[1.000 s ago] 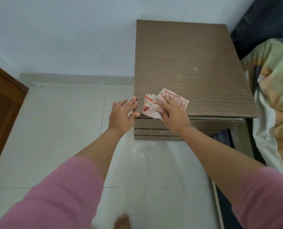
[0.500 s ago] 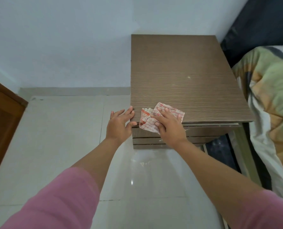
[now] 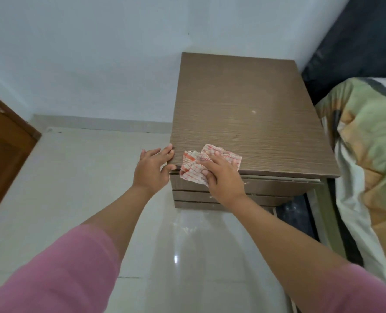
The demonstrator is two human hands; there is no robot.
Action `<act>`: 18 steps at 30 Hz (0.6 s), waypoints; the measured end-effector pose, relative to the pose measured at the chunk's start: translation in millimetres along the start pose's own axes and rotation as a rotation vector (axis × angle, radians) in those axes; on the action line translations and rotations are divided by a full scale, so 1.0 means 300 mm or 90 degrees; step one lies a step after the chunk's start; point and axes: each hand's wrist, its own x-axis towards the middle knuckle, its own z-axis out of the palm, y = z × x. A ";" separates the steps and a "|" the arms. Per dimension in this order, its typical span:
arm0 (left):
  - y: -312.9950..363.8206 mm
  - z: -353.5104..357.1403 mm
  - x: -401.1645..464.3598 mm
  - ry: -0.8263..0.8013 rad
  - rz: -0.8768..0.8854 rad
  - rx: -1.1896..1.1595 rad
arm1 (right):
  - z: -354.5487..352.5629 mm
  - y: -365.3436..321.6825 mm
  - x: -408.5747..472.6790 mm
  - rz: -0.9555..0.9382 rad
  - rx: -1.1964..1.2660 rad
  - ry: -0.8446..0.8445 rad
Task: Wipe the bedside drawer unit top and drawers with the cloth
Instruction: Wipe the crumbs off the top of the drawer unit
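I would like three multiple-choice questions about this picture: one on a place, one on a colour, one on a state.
1. Where does the cloth lie?
A. the unit's front left corner
B. the floor
C. the bed

2. What colour are the sleeves?
A. blue
B. pink
C. white

3. How is the right hand?
A. raised, empty
B. pressed flat on the cloth
C. pulling a drawer

Answers:
1 A, it drapes over the front edge near the left hand.
2 B, both forearms end in pink.
3 B, fingers are spread on it.
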 end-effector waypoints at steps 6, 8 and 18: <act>-0.009 0.007 -0.003 0.019 0.015 -0.012 | 0.020 0.005 -0.005 -0.002 -0.002 0.032; -0.013 0.015 -0.006 0.035 0.022 -0.020 | 0.023 0.007 -0.007 -0.011 -0.002 0.042; -0.040 0.056 -0.014 0.141 0.151 0.033 | 0.093 0.049 -0.019 -0.106 -0.056 0.200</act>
